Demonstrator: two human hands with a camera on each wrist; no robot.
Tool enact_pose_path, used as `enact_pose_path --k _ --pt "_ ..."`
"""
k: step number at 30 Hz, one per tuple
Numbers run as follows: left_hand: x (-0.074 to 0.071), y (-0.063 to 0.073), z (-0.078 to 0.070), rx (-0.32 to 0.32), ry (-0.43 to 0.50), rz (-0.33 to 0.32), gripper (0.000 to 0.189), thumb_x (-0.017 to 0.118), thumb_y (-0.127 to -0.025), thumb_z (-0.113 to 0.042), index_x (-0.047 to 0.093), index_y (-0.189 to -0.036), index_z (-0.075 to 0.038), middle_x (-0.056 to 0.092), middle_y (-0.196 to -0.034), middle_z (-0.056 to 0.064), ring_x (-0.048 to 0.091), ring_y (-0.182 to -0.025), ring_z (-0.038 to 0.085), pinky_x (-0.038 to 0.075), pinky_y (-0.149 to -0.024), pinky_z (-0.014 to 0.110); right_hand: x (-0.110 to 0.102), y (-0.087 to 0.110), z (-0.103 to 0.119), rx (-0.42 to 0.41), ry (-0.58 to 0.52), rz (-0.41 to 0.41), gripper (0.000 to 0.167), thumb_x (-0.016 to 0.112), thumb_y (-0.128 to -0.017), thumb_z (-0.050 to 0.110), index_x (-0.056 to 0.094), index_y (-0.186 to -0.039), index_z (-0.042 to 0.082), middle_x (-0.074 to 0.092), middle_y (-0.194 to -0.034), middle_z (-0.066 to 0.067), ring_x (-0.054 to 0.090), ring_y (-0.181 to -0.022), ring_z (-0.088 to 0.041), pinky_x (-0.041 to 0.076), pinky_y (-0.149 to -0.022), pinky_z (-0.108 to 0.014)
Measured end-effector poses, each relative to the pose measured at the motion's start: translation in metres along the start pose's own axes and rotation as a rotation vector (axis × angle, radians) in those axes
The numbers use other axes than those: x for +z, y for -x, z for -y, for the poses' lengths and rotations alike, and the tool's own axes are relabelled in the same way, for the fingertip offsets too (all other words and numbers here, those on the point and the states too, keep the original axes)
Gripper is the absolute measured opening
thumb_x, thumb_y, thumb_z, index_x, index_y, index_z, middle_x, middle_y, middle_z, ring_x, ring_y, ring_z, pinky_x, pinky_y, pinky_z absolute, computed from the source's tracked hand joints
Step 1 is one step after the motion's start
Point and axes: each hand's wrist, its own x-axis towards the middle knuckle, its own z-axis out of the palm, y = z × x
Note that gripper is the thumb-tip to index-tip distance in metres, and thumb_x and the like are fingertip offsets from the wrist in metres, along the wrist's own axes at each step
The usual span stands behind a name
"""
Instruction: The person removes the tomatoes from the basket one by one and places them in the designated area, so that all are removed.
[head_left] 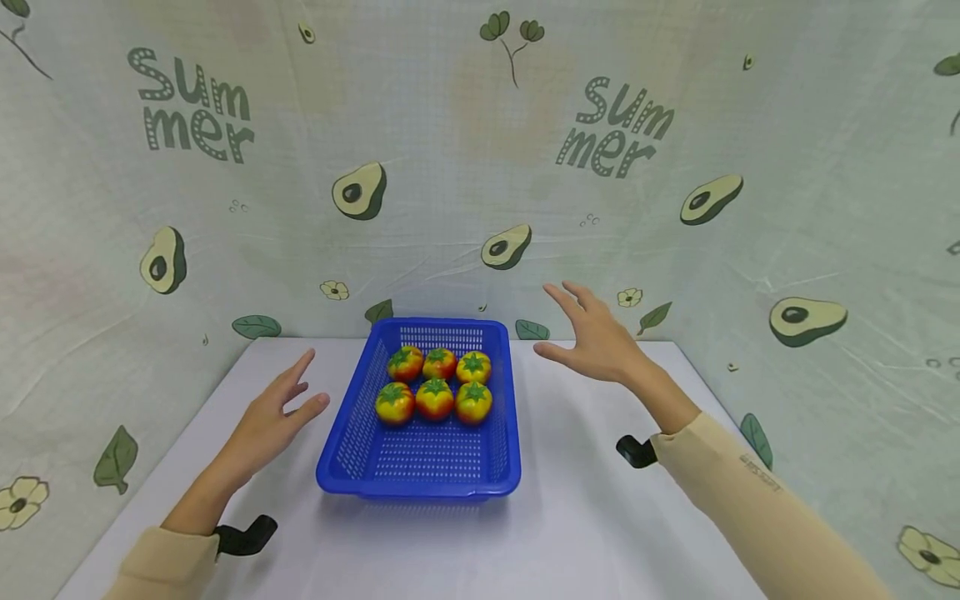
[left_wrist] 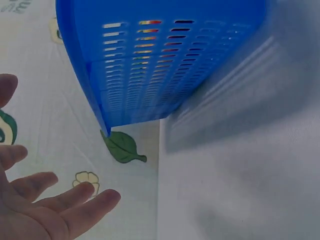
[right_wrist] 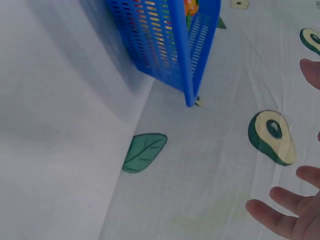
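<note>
A blue plastic basket (head_left: 420, 487) with slotted walls stands on the white table. Inside, toward its far half, sit several red-and-yellow tomato-like fruits (head_left: 435, 399) with green tops, in two rows. To the left of the basket hovers my left hand (head_left: 262, 425), fingers extended and holding nothing. My right hand (head_left: 596, 337) is raised at the basket's right, higher and farther back, with spread fingers and nothing in it. Neither hand touches the basket. Both wrist views show the basket's side wall (left_wrist: 150, 65) beside relaxed fingers (right_wrist: 272, 217).
Behind and at both sides of the white table (head_left: 585, 500) hangs a pale cloth (head_left: 420, 100) printed with avocados, leaves and lettering. The basket's far rim is close to the cloth at the table's back edge. A black strap piece (head_left: 636, 451) sticks out by the right cuff.
</note>
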Motion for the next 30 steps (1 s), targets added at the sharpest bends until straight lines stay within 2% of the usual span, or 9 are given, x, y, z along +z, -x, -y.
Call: enact_pose_path --k 7,14,16,24,30 --pt "0.012 0.001 0.001 -0.07 0.149 0.043 0.083 0.06 -0.107 -0.047 0.012 -0.173 -0.028 0.017 -0.176 0.018 0.037 -0.151 0.052 0.041 -0.107 0.076 0.01 -0.021 0.015 -0.072 -0.108 0.039 0.093 0.078 -0.095 0.046 0.028 -0.17 0.021 0.024 -0.173 -0.02 0.032 -0.155 -0.048 0.038 -0.113 -0.074" --pt "0.024 0.0 0.005 -0.094 0.296 0.08 0.083 0.062 -0.107 -0.042 0.014 -0.172 -0.025 0.021 -0.174 0.022 0.043 -0.148 0.051 0.052 -0.106 0.055 0.025 -0.042 0.034 -0.148 -0.206 0.098 0.091 0.08 -0.094 0.042 0.032 -0.168 0.017 0.032 -0.169 -0.018 0.038 -0.153 -0.04 0.039 -0.118 -0.066" --pt "0.027 0.0 0.007 -0.104 0.319 0.085 0.083 0.063 -0.107 -0.042 0.014 -0.172 -0.025 0.022 -0.174 0.023 0.044 -0.148 0.051 0.053 -0.106 0.054 0.03 -0.047 0.04 -0.163 -0.222 0.115 0.09 0.081 -0.094 0.041 0.034 -0.167 0.016 0.034 -0.167 -0.018 0.038 -0.152 -0.039 0.038 -0.12 -0.064" --pt "0.038 0.0 0.015 -0.18 0.403 0.123 0.083 0.062 -0.107 -0.042 0.013 -0.172 -0.027 0.019 -0.175 0.022 0.038 -0.15 0.053 0.045 -0.112 0.063 0.049 -0.067 0.064 -0.194 -0.251 0.196 0.086 0.08 -0.095 0.036 0.036 -0.166 0.015 0.037 -0.166 -0.017 0.037 -0.152 -0.036 0.037 -0.122 -0.06" --pt "0.041 -0.001 0.02 -0.177 0.446 0.143 0.081 0.062 -0.108 -0.04 0.014 -0.172 -0.028 0.019 -0.175 0.022 0.035 -0.151 0.054 0.041 -0.114 0.07 0.06 -0.077 0.082 -0.238 -0.273 0.245 0.085 0.081 -0.095 0.033 0.037 -0.166 0.015 0.037 -0.168 -0.016 0.033 -0.155 -0.035 0.034 -0.124 -0.059"
